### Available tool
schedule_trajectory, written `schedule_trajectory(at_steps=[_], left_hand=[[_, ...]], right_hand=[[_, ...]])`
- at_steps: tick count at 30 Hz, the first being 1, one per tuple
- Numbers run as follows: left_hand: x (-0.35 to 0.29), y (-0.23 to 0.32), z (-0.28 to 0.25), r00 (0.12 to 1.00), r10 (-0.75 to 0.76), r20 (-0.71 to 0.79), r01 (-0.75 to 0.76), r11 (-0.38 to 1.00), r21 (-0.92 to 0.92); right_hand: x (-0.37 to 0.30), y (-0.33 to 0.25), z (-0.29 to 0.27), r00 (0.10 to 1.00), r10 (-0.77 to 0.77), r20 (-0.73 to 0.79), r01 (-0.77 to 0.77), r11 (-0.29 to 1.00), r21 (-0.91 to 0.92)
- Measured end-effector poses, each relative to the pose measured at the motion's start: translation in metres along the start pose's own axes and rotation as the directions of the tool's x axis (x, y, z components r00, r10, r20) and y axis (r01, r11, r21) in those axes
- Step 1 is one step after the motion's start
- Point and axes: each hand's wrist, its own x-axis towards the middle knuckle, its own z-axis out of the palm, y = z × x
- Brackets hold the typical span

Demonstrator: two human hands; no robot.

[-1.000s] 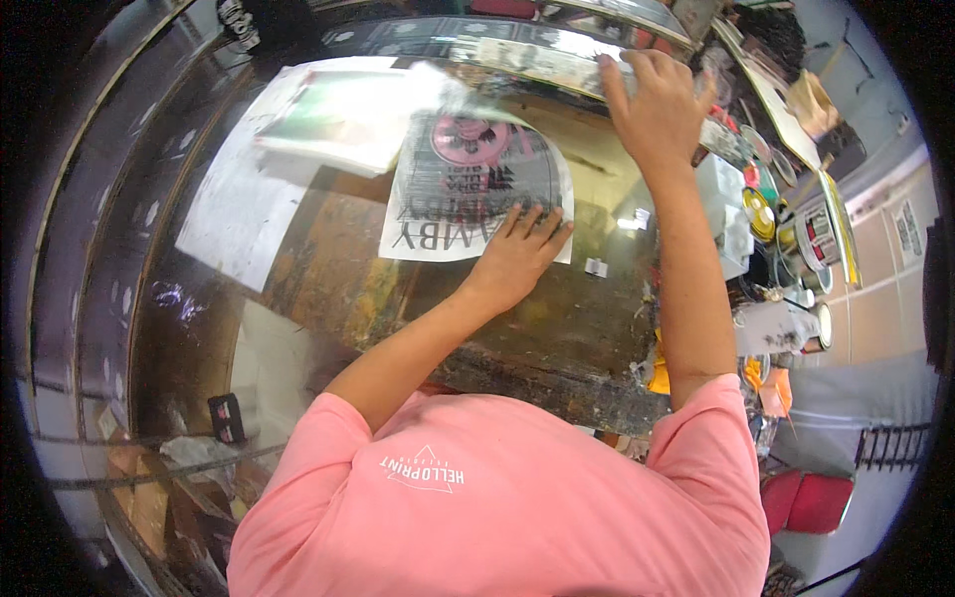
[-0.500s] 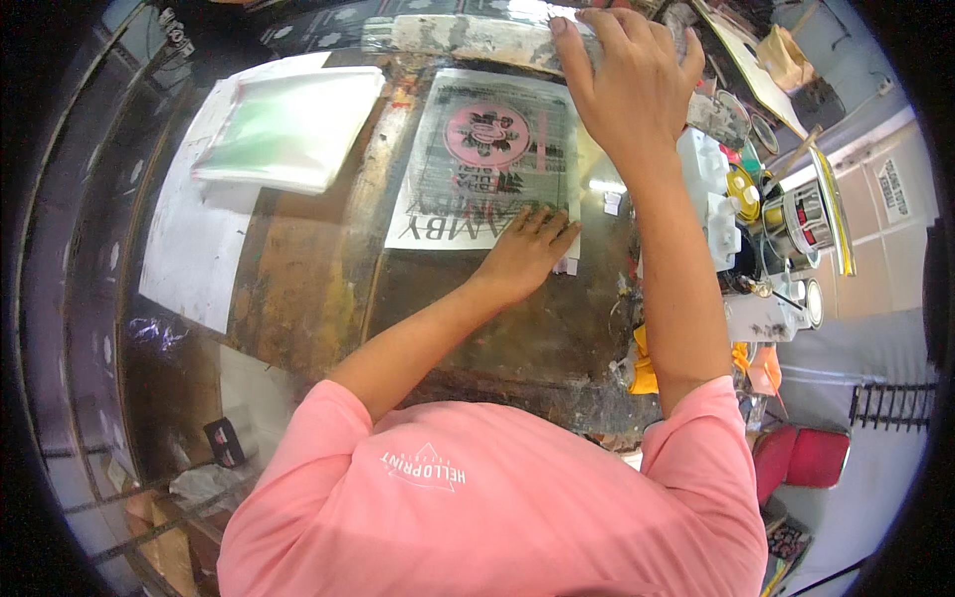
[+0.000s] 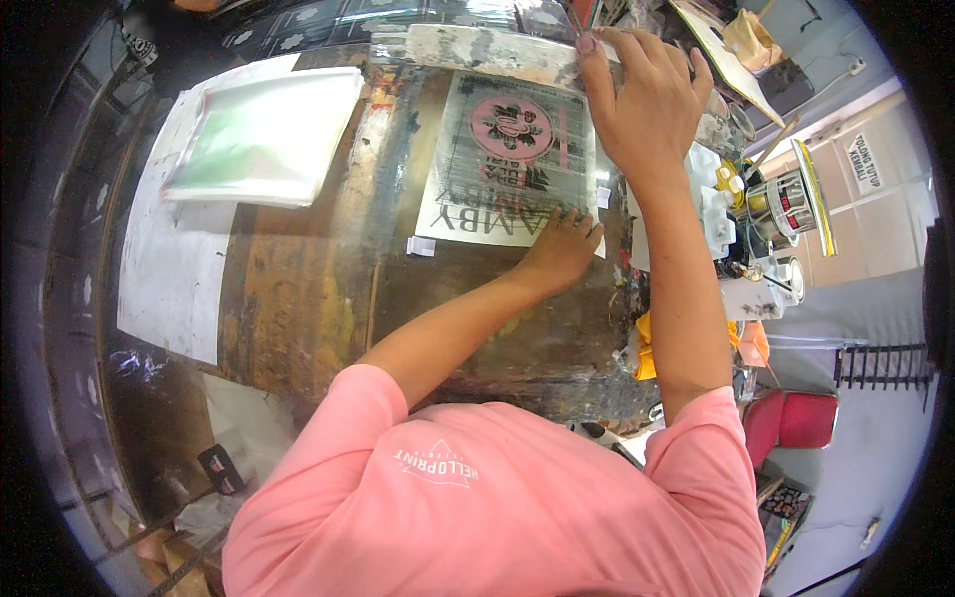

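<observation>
My left hand (image 3: 565,254) lies with its fingers flat on the near right corner of a printed sheet (image 3: 517,179). This sheet has a greyish see-through area with dark marks, a pink round emblem and a white lower strip with large dark letters. Farther back and to the right, my right hand (image 3: 647,99) is raised at the right end of a paint-smeared frame (image 3: 477,50). Its thumb is on the near side, and the other fingers hook over the edge, their tips partly hidden. Small white paper tabs (image 3: 421,246) sit beside the sheet.
A stack of clear plastic sheets (image 3: 264,134) lies on a white board (image 3: 179,289) at the left of the stained wooden table (image 3: 298,289). White containers (image 3: 708,204), tins (image 3: 781,207) and an orange cloth (image 3: 645,348) crowd the right side. A red chair (image 3: 796,418) stands at lower right.
The printed sheet has slid right on the table, under my left hand, nearer the right paper tab. A tab at its lower left now shows. My right hand stays at the frame; the view has shifted.
</observation>
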Motion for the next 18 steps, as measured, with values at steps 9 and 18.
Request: schedule_trajectory(at_steps=[9, 18], left_hand=[[-0.064, -0.015, -0.068, 0.966, -0.095, -0.242, 0.043, 0.977, -0.211], [-0.141, -0.104, -0.191, 0.717, -0.680, -0.154, -0.136, 0.080, -0.987]], right_hand=[[-0.005, 0.003, 0.005, 0.999, -0.022, -0.033, 0.024, 0.999, 0.045], [-0.085, -0.036, -0.026, 0.992, 0.074, 0.104, -0.087, 0.988, 0.129]])
